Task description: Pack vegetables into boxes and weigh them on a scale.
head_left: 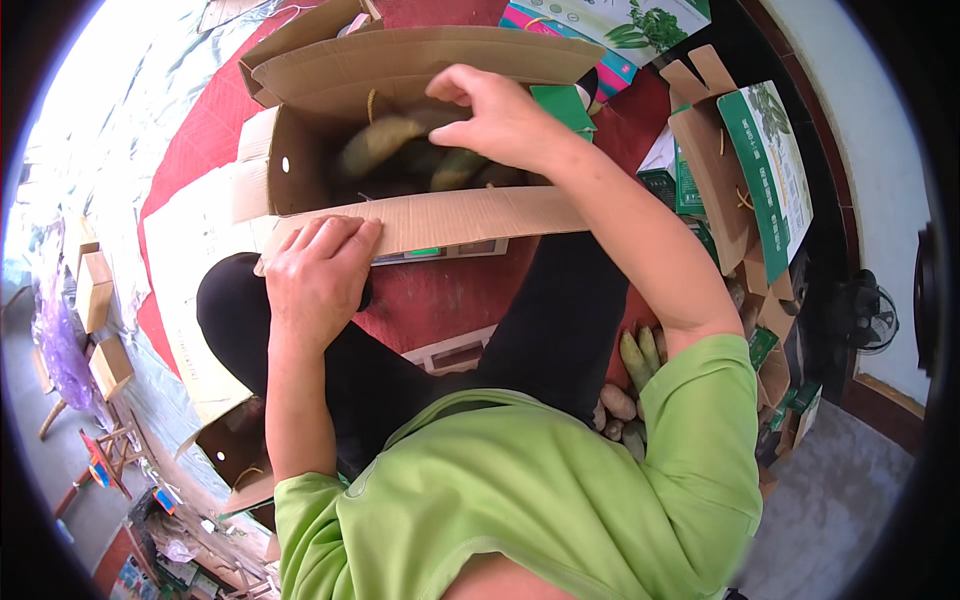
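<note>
A large open cardboard box [300, 160] stands in front of me with its flaps spread. My left hand [325, 262] is closed over the left end of its near flap [480, 215], fingers on top. Above the box's opening is my right hand [495, 115], its thumb and fingers curved and apart with nothing between them. Just left of the right thumb, a long green-brown vegetable [383, 140] is smeared by motion. More greenish vegetables [458, 168] lie inside, partly blurred and in shadow; their kind is unclear.
A pale device with a green display [428, 252] shows under the near flap. Long green vegetables [636, 358] and round brown ones [617, 402] lie beside my right leg. An open green-and-white carton [768, 180] stands to the right, a fan [868, 312] beyond it.
</note>
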